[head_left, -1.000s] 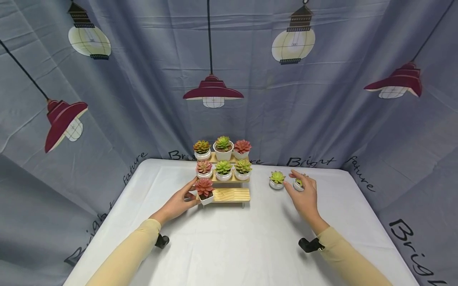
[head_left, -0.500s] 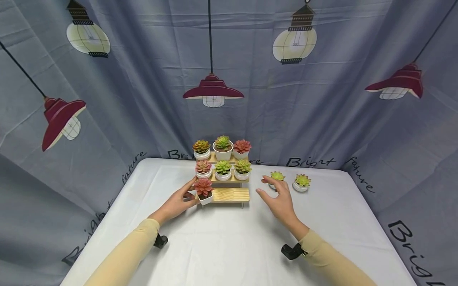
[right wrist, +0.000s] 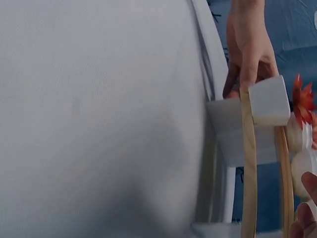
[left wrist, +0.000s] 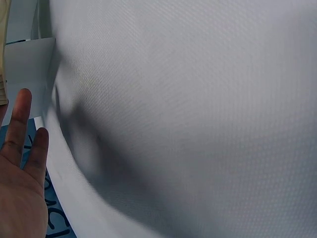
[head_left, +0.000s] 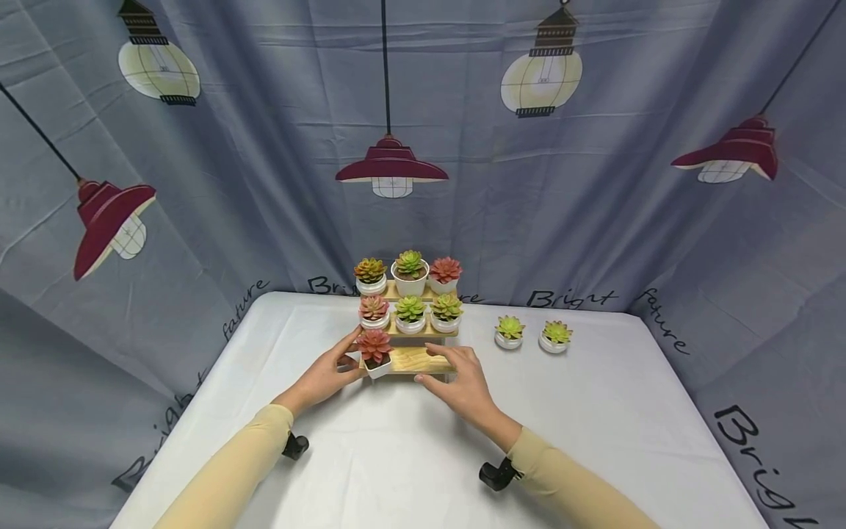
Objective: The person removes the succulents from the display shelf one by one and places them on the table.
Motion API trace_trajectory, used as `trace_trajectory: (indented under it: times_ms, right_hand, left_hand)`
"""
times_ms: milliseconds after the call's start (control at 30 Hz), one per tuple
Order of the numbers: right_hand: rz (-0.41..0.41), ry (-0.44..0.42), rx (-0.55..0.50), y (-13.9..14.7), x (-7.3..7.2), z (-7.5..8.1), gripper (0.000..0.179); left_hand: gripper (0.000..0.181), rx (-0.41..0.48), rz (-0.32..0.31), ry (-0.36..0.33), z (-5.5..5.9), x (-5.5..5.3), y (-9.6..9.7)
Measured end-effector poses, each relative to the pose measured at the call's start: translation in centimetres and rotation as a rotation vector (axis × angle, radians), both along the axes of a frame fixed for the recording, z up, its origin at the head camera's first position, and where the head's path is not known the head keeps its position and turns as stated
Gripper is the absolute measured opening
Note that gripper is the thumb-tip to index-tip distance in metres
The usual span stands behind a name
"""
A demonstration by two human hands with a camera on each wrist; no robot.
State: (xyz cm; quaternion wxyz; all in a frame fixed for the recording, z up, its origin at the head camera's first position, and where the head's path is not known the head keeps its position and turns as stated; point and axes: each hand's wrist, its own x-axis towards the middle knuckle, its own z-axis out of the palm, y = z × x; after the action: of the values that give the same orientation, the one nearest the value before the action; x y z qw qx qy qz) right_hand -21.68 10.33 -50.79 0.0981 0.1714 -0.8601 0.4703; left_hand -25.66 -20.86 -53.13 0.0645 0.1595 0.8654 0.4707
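Observation:
A three-tiered wooden plant stand [head_left: 411, 360] with clear side panels bears several potted succulents. My left hand [head_left: 325, 380] holds the left end of its lowest board, thumb at the front; in the left wrist view two fingers of that hand [left wrist: 22, 198] extend past the panel. Beside it, a red succulent in a square white pot [head_left: 375, 353] stands at that board's left end. My right hand [head_left: 461, 382] hovers at the board's right part, thumb and fingers apart with nothing between them. Only fingertips of the right hand [right wrist: 308, 210] show in the right wrist view.
Two small green succulents in round white pots, the nearer one [head_left: 509, 333] and the farther-right one [head_left: 554, 336], stand on the white table [head_left: 370, 470] right of the stand. A grey-blue printed curtain [head_left: 277, 184] hangs behind and at both sides.
My right hand has moved left, away from the two green succulents on the table, to the lowest board of the stand. The left hand has stayed in place.

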Motion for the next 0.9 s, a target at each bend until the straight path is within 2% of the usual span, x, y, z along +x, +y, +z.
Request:
trace_trajectory:
  times_ms: [333, 667, 900]
  right_hand:
    - [-0.003, -0.013, 0.042, -3.4, 0.8, -1.0, 0.061]
    - [-0.036, -0.011, 0.095, -5.8, 0.3, -1.0, 0.064]
    - [-0.072, -0.006, 0.118, -6.9, -0.1, -0.9, 0.065]
  left_hand:
    - [0.092, 0.019, -0.007, -0.021, -0.4, 0.6, -0.2]
    - [0.093, -0.001, 0.005, -0.027, 0.1, 0.2, -0.1]
    - [0.093, 0.021, -0.005, -0.024, 0.2, 0.0, 0.0]
